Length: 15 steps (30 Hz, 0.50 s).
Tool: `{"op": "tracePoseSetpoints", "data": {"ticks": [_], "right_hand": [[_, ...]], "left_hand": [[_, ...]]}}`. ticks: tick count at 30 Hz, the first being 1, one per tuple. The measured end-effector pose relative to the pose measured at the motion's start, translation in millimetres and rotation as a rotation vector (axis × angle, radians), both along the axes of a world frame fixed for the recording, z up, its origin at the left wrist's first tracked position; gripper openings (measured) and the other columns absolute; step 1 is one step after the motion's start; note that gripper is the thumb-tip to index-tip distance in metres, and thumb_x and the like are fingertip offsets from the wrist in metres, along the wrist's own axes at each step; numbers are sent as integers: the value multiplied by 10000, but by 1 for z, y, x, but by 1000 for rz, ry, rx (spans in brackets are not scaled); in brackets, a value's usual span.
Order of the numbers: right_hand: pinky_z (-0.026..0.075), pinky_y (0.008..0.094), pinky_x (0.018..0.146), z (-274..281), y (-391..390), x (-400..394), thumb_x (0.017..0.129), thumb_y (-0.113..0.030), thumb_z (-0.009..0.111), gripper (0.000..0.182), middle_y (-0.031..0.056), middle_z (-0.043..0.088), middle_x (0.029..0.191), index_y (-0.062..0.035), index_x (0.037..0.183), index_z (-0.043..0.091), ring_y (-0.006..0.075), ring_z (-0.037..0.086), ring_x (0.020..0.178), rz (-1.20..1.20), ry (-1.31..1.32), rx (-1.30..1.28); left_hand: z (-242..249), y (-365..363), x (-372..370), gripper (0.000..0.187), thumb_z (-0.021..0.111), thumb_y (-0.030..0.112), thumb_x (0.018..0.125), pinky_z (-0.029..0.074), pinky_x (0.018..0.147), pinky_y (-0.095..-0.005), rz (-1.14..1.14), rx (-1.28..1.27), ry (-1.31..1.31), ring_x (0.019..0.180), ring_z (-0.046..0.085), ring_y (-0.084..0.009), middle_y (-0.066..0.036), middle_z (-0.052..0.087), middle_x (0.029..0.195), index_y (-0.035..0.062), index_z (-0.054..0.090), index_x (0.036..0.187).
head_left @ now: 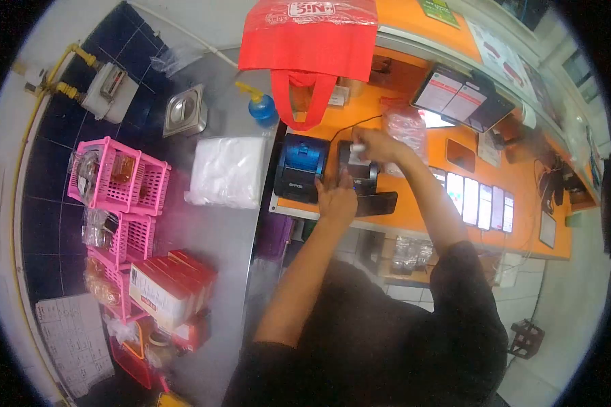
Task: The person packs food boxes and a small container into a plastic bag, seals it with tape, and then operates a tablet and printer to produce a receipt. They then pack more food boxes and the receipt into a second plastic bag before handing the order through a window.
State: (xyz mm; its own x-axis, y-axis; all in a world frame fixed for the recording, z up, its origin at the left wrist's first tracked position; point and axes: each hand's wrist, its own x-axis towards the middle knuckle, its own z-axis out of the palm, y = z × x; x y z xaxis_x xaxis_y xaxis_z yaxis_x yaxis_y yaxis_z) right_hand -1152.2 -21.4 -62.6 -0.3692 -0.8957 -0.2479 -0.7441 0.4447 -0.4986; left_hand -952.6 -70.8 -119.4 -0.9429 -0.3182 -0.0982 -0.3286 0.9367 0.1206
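Note:
Two small black receipt printers stand side by side at the counter's left end. My left hand [337, 197] rests against the front left of the right-hand printer [365, 178], fingers stretched out. Above the same printer, my right hand [377, 146] has its fingers closed on a small white piece of receipt paper [357, 152]. How far the paper goes into the printer is hard to make out. The other printer [301, 163], with a shiny blue-tinted top, sits just left of my left hand. A dark phone-like slab [377, 204] lies at the counter edge by my left hand.
A red bag [309, 47] hangs over the printers. Several lit phones [485, 207] lie on the orange counter [400, 193], below a tablet [451, 98]. On the steel table [217, 264] are white plastic bags [227, 171], pink baskets [125, 178], boxes [170, 288] and a blue pump bottle [262, 110].

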Motion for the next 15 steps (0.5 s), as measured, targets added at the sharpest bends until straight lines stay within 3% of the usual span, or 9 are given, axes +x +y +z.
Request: {"op": "tracePoseSetpoints", "data": {"ticks": [1, 2, 4, 5, 8, 13, 15], "right_hand": [[492, 372, 793, -10, -2, -11, 667, -44, 737, 433, 104, 634, 919, -75, 1054, 544, 268, 625, 920, -10, -84, -140], [492, 372, 793, -19, -5, -20, 667, -44, 737, 433, 104, 634, 919, -75, 1054, 544, 268, 625, 920, -19, -84, -142], [488, 356, 760, -22, -10, -31, 680, 13, 715, 412, 62, 619, 879, -76, 1046, 548, 214, 615, 869, -70, -111, -433], [499, 388, 748, -15, -11, -36, 696, -41, 743, 440, 149, 662, 934, -94, 1089, 551, 275, 647, 879, -98, -98, -362], [501, 364, 749, 6, -10, -38, 729, -18, 725, 426, 137, 664, 924, -92, 1114, 555, 242, 643, 866, -272, -288, -286], [499, 340, 766, 7, -12, -50, 761, -1, 701, 445, 136, 664, 922, -78, 1176, 558, 223, 638, 873, -221, -227, -385], [498, 339, 781, 8, -11, -52, 763, -1, 700, 459, 137, 667, 931, -73, 1195, 562, 225, 641, 890, -219, -255, -352]], "left_hand": [[1, 1, 2, 561, 532, 150, 843, 211, 1073, -673, -6, 0, -3, 1275, 473, -276, -78, 360, 1505, 78, 442, 1392], [4, 2, 3, 518, 477, 168, 875, 186, 1081, -667, -7, 23, 7, 1269, 480, -287, -70, 375, 1497, 72, 457, 1383], [2, 1, 3, 486, 421, 186, 906, 162, 1089, -661, -18, 40, 17, 1264, 487, -297, -61, 389, 1490, 65, 471, 1374], [-2, 0, 2, 484, 418, 185, 909, 164, 1091, -660, -8, 48, 19, 1258, 491, -296, -57, 394, 1487, 68, 472, 1375], [-6, -1, 1, 481, 407, 181, 912, 158, 1095, -657, -1, 29, 24, 1253, 499, -281, -51, 391, 1490, 73, 471, 1376], [1, -2, 1, 483, 389, 173, 915, 118, 1100, -667, 9, 43, 14, 1264, 492, -257, -52, 360, 1508, 81, 465, 1383], [0, -3, 1, 532, 504, 154, 856, 222, 1068, -679, -13, 9, -7, 1225, 524, -257, -57, 379, 1496, 96, 463, 1384]]}}
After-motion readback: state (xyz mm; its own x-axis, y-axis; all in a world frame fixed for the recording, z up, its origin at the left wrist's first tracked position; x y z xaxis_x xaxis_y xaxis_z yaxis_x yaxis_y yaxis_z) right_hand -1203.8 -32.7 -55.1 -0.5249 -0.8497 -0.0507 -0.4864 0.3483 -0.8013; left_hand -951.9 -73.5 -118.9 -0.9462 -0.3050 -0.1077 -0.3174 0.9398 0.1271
